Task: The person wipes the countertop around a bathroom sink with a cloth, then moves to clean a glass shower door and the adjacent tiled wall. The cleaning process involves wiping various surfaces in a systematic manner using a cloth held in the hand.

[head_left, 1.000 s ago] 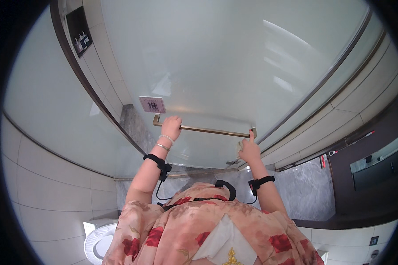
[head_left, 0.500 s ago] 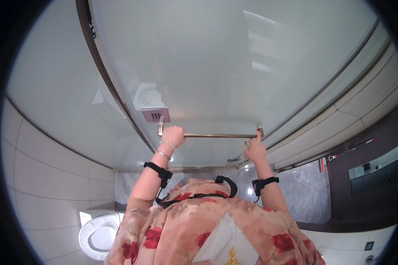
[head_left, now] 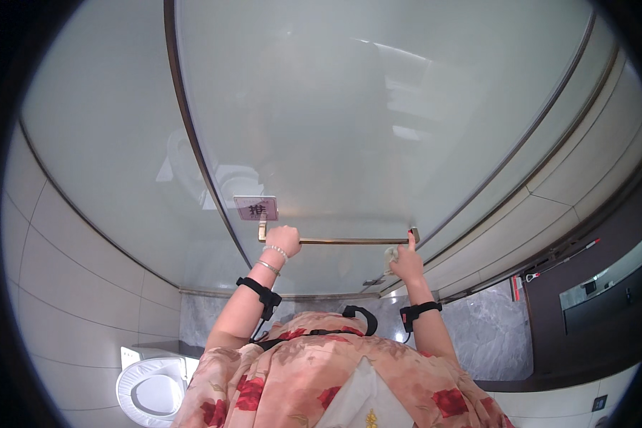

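In front of me is a frosted glass door with a brass-coloured bar handle across its lower part. My left hand is closed around the bar's left end. At the other end, my right hand has one finger stretched up against the bracket. The other fingers of that hand are bent around a pale, crumpled cloth, partly hidden by the hand. Just above the left bracket, a small pinkish sign is fixed to the glass.
A white toilet stands at the lower left beside a tiled wall. Grey marble-look floor shows at the right. Beyond it is a dark counter with a basin and a long-handled tool.
The handle, the sign and both hands now appear lower in the picture, and the whole view has shifted. Both hands keep their places at the bar's ends.
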Motion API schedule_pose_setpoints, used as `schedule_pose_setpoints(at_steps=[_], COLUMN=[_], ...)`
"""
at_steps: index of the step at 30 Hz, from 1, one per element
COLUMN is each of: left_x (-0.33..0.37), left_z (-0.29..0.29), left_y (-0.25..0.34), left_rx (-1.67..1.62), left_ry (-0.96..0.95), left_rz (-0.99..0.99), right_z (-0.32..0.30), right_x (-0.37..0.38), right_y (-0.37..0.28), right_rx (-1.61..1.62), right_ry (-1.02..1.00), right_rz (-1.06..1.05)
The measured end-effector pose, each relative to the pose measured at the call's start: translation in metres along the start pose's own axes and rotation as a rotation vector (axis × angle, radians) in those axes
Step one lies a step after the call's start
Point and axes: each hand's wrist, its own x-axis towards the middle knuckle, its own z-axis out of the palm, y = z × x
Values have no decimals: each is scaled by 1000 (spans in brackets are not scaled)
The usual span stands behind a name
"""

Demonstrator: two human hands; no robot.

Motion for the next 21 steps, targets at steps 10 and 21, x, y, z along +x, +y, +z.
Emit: schedule_pose_setpoints(at_steps=[10,21], left_x=[1,3], left_z=[-3,-5], left_y=[3,4], left_rx=[-16,5], left_ry=[-69,-121], left_rz=[-6,-13], right_z=[-9,-211], right_x=[7,5], right_y=[23,-115], right_rx=[296,745], right_ry=[142,466], right_rz=[-256,-416])
